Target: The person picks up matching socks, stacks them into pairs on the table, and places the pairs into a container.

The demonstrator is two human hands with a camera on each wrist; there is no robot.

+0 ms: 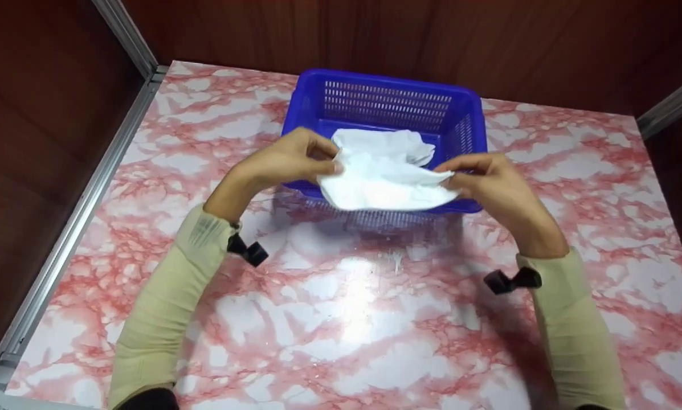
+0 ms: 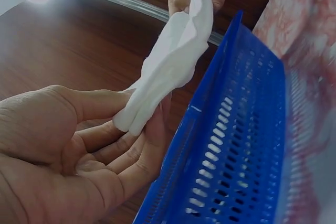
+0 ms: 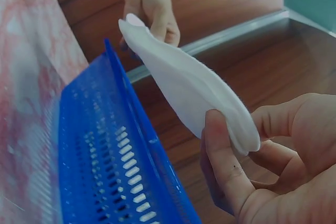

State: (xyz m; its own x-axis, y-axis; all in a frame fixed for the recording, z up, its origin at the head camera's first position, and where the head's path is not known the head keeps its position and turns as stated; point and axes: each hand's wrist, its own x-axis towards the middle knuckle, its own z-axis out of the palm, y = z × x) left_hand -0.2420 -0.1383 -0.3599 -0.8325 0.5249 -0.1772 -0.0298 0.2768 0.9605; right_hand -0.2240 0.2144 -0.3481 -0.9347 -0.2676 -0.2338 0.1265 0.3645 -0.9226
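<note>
A folded white cloth [image 1: 383,185] is held up between both hands over the near rim of a blue plastic basket [image 1: 389,80]. My left hand [image 1: 286,158] pinches its left end between thumb and fingers, seen close in the left wrist view. At the other end my right hand [image 1: 497,185] pinches a corner, thumb on one side and fingers on the other in the right wrist view. Behind it, more white cloth [image 1: 375,142] lies inside the basket, partly hidden by the held piece.
The basket stands on a table [image 1: 341,319] with a red and white marbled top, near a dark wooden panel [image 1: 386,34]. A metal rail [image 1: 90,210] runs along the left table edge. Each wrist carries a small black camera.
</note>
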